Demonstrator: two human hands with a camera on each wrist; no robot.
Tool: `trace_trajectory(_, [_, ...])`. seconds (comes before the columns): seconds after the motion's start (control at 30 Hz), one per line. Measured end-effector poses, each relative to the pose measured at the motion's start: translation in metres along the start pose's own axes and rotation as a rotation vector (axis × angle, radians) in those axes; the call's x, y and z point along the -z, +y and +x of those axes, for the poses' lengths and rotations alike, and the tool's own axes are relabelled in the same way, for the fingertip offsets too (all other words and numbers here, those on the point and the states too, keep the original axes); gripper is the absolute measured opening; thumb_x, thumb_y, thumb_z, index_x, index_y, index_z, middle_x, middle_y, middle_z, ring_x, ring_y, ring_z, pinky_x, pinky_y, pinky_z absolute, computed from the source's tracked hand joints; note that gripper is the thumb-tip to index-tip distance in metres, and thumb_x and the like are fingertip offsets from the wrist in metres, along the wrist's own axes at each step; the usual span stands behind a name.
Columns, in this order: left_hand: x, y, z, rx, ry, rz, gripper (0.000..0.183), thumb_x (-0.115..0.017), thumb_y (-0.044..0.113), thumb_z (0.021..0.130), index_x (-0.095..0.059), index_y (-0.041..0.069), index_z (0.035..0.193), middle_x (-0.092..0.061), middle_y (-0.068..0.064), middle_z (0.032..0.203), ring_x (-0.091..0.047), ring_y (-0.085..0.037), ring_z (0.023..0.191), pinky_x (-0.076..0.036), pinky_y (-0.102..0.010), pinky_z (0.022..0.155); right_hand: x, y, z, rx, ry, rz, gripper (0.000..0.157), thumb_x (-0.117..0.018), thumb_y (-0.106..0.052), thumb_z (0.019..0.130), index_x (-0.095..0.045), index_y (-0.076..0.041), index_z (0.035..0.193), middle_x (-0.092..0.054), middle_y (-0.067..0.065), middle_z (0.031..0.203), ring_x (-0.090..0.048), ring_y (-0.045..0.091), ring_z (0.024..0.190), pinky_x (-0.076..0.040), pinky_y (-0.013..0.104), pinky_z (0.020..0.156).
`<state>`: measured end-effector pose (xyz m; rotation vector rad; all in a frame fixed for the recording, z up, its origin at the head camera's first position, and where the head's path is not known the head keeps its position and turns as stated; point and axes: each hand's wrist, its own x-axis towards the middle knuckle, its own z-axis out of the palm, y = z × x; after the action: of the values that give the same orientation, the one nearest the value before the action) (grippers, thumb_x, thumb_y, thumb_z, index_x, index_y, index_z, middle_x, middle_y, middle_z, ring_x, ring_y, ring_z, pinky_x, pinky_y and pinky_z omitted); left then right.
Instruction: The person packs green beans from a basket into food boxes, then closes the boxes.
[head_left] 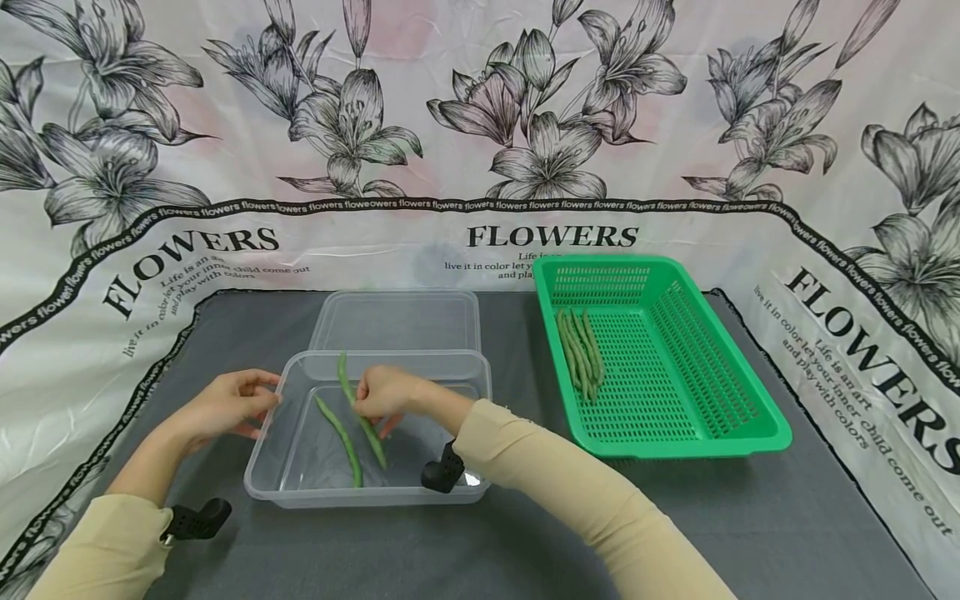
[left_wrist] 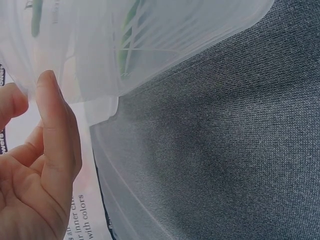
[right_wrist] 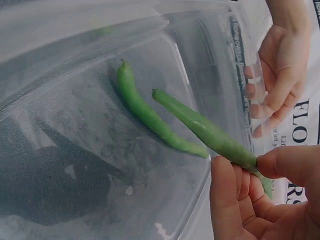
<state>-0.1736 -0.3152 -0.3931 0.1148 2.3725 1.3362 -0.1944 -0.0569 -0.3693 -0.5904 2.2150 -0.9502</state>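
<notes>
Your right hand point(head_left: 388, 392) pinches a long green bean pod point(right_wrist: 202, 127) inside the clear rectangular plastic box point(head_left: 360, 498), beside one curved green pod point(right_wrist: 145, 112); your left hand point(head_left: 234, 406) pinches its left rim. Several duller green pods point(head_left: 581, 354) lie in the green perforated plastic basket point(head_left: 675, 447), so little seems done. Raised rims edge both; the box floor's right side offers room.

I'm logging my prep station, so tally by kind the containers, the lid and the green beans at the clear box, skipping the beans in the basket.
Green basket: 1
Clear box: 1
Clear lid: 1
Green beans: 2, one lying in the box, one in the right hand
Total: 5
</notes>
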Motion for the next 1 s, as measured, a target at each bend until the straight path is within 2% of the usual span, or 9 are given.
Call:
trace_trajectory(0.27, [0.0, 0.003, 0.001, 0.015, 0.0, -0.003, 0.056, -0.054, 0.024, 0.094, -0.032, -0.007, 0.135, -0.056, -0.02, 0.106, -0.057, -0.02, 0.083, -0.056, -0.036, 0.068, -0.006, -0.004, 0.003, -0.076, 0.0, -0.009, 0.045, -0.051, -0.009, 0.094, -0.034, -0.012, 0.051, -0.038, 0.0, 0.048, -0.047, 0.012, 0.042, -0.056, 0.037, 0.065])
trace_trajectory(0.3, [0.0, 0.003, 0.001, 0.017, 0.0, -0.004, 0.056, -0.054, 0.024, 0.094, -0.032, -0.007, 0.135, -0.056, -0.02, 0.106, -0.057, -0.02, 0.083, -0.056, -0.036, 0.068, -0.006, -0.005, 0.004, -0.089, 0.009, -0.002, 0.042, -0.051, -0.009, 0.093, -0.038, -0.011, 0.054, -0.04, 0.001, 0.049, -0.047, 0.013, 0.044, -0.056, 0.036, 0.063])
trace_trajectory(0.4, [0.0, 0.004, 0.001, 0.02, 0.0, -0.004, 0.056, -0.054, 0.024, 0.094, -0.032, -0.007, 0.135, -0.056, -0.02, 0.105, -0.057, -0.02, 0.083, -0.056, -0.036, 0.067, -0.005, -0.007, 0.003, -0.113, 0.036, 0.03, 0.025, -0.053, -0.01, 0.093, -0.048, -0.008, 0.069, -0.047, 0.004, 0.057, -0.049, 0.014, 0.05, -0.057, 0.035, 0.062])
trace_trajectory(0.5, [0.0, 0.006, 0.001, 0.022, -0.001, -0.005, 0.056, -0.054, 0.024, 0.094, -0.032, -0.007, 0.135, -0.056, -0.019, 0.104, -0.057, -0.019, 0.082, -0.056, -0.036, 0.067, -0.002, -0.008, 0.002, -0.108, 0.056, 0.028, 0.006, -0.054, -0.013, 0.093, -0.051, -0.008, 0.091, -0.053, 0.005, 0.069, -0.057, 0.017, 0.062, -0.057, 0.035, 0.061])
trace_trajectory(0.7, [0.0, 0.008, 0.0, 0.027, -0.001, -0.008, 0.056, -0.054, 0.025, 0.094, -0.033, -0.007, 0.135, -0.056, -0.02, 0.106, -0.056, -0.019, 0.083, -0.056, -0.035, 0.068, 0.009, -0.009, -0.002, -0.049, 0.043, -0.036, 0.011, -0.051, -0.015, 0.094, -0.052, -0.009, 0.103, -0.054, 0.003, 0.076, -0.062, 0.022, 0.077, -0.056, 0.035, 0.064])
trace_trajectory(0.8, [0.001, 0.009, 0.0, 0.029, -0.001, -0.01, 0.056, -0.055, 0.024, 0.094, -0.033, -0.007, 0.135, -0.056, -0.021, 0.106, -0.057, -0.019, 0.083, -0.056, -0.035, 0.067, 0.015, -0.01, -0.002, -0.031, 0.038, -0.045, 0.016, -0.051, -0.015, 0.094, -0.053, -0.008, 0.109, -0.059, 0.008, 0.083, -0.062, 0.026, 0.079, -0.056, 0.035, 0.063])
trace_trajectory(0.9, [0.001, 0.01, 0.0, 0.029, -0.001, -0.013, 0.055, -0.055, 0.024, 0.094, -0.034, -0.007, 0.134, -0.056, -0.021, 0.105, -0.057, -0.019, 0.082, -0.056, -0.035, 0.067, 0.023, -0.011, -0.003, -0.006, 0.053, -0.072, 0.02, -0.052, -0.017, 0.094, -0.055, -0.008, 0.112, -0.061, 0.01, 0.096, -0.063, 0.029, 0.081, -0.056, 0.032, 0.059])
trace_trajectory(1.0, [0.001, 0.011, 0.0, 0.029, -0.002, -0.012, 0.055, -0.055, 0.023, 0.093, -0.034, -0.008, 0.134, -0.056, -0.021, 0.104, -0.057, -0.019, 0.082, -0.056, -0.035, 0.067, 0.034, -0.011, -0.003, 0.023, 0.083, -0.125, 0.022, -0.053, -0.02, 0.094, -0.056, -0.009, 0.113, -0.061, 0.007, 0.105, -0.064, 0.025, 0.077, -0.053, 0.024, 0.054])
